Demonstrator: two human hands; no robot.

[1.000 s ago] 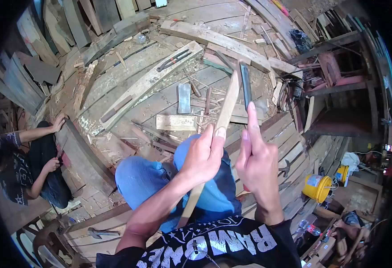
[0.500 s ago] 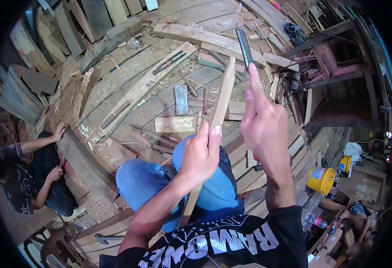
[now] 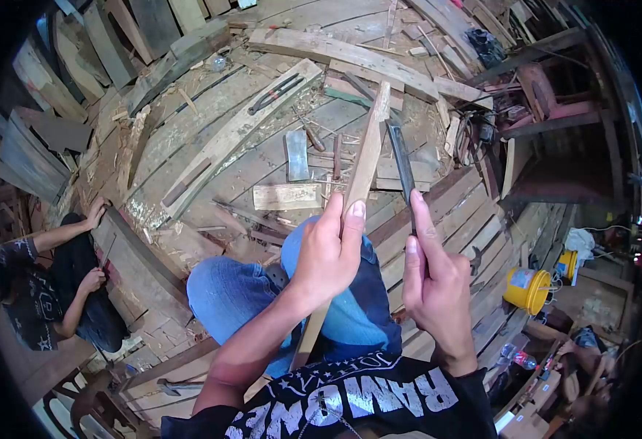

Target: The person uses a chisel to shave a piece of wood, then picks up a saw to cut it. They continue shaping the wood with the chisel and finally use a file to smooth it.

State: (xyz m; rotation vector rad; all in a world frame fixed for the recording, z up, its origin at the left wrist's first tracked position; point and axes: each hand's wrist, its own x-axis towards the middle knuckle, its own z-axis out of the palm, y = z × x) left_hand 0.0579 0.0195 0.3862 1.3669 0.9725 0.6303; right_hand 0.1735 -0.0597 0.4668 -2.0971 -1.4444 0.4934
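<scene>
1. Gripping a long, pale wooden strip (image 3: 368,157), the left hand (image 3: 328,252) closes round its middle, above the blue-clad knees (image 3: 233,293).
2. Right hand (image 3: 434,289) clamps a dark, narrow blade (image 3: 401,161) just beside the strip.

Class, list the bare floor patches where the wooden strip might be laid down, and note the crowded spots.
Bare planks lie between the notched beam and the flat metal plate, and right of the right hand holding the dark tool, toward the yellow bucket. Crowded: scraps around the small board past the wooden strip.
</scene>
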